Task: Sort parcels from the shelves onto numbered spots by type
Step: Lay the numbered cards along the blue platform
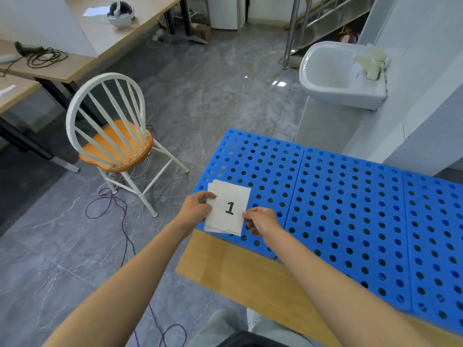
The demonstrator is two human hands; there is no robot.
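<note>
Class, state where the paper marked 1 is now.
In the head view, the paper marked 1 is held between the left hand and right hand, over the left end of the blue perforated panel.

Office-type workroom doubling as a makeshift lab, not a home. Evidence: long wood-top desks (105,38) on black metal legs, one carrying a VR-style headset (121,14), the next a coiled black cable (46,57). Loose wires (117,209) trail over the grey marble-look tile floor (200,96) under and beside a white spindle-back chair (112,136) with an orange wooden seat. At lower right, a wood-top bench (240,276) is covered by blue perforated panels (350,209) laid edge to edge. White cards (229,209), top one printed 1, are held over the panels' near-left corner. White partition walls (426,83) at right, a white ceramic basin (333,73) against them, a metal stair railing (292,31) behind it.
</note>
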